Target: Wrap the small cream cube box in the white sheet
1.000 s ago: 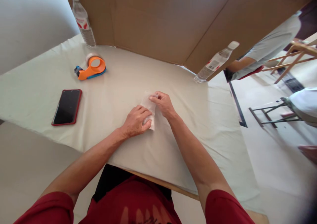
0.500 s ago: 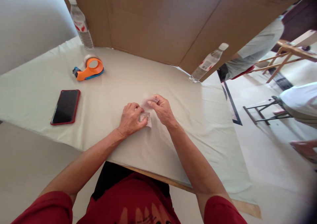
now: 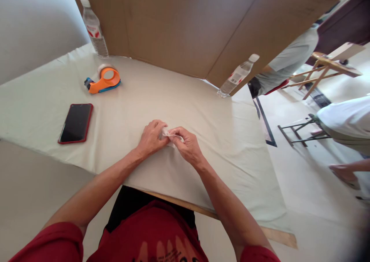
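Note:
My left hand [image 3: 150,138] and my right hand [image 3: 187,147] meet at the middle of the table, fingers curled and pinched together on a small crumpled piece of clear plastic wrap [image 3: 169,134]. Only a sliver of the wrap shows between the fingertips; the rest is hidden under my fingers. Both hands rest on the pale cloth [image 3: 130,111] covering the table.
A red-cased phone [image 3: 75,123] lies face up at the left. An orange tape dispenser [image 3: 104,80] sits behind it. Water bottles [image 3: 93,26] [image 3: 237,76] stand against a cardboard screen [image 3: 185,22]. Other people sit at the right near a wooden stool [image 3: 323,65].
The flat plastic piece has been gathered up and crumpled between my fingers. My right hand has drawn back toward me and closer to the left hand.

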### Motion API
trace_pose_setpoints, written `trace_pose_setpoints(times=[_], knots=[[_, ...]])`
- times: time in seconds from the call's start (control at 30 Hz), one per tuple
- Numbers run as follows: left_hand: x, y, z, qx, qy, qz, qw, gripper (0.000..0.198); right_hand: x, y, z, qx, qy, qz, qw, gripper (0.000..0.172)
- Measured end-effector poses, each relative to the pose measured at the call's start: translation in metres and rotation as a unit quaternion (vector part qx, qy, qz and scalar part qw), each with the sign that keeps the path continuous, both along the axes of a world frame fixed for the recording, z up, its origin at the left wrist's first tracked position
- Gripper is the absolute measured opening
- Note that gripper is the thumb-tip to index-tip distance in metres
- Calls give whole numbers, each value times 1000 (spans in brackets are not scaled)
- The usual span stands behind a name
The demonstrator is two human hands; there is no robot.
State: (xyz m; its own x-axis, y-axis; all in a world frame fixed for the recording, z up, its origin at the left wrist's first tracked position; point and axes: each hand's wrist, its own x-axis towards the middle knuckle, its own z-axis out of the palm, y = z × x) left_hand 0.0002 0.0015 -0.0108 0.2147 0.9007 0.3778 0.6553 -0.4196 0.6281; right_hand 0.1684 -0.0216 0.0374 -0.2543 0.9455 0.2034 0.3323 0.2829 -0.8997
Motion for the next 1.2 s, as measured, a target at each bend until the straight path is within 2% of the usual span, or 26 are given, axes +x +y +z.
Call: trace_pose_setpoints(times=[0.07,0.17,0.43,0.67,0.77,0.87,0.97,1.07,1.2], knots=[[-1,0,3,-36,-3,-29,999,22,1,-5,-6,7,10,3,1000,10],[-3,0,6,-73,-12,-42,996,20,1,-8,-13,19,21,3,1000,10],[-8,1,5,-36,-2,-81,996,25,-3,-12,-27,48,47,-16,998,8],[-14,3,8,-64,-15,-126,990,30,-5,-19,-36,73,48,-39,995,7],[-24,5,11,-65,-17,-179,981,37,-6,-19,-40,90,48,-36,994,7],[-33,6,9,-62,12,-225,972,56,-6,-19,-43,100,30,-42,994,7],[-33,3,5,-62,44,-212,974,67,-6,-20,-44,116,12,-43,992,8],[-27,0,1,-41,43,-195,979,56,-6,-21,-43,134,-2,-43,990,10],[-20,-2,-1,-21,-8,-193,981,45,-6,-20,-41,126,0,-45,991,9]])
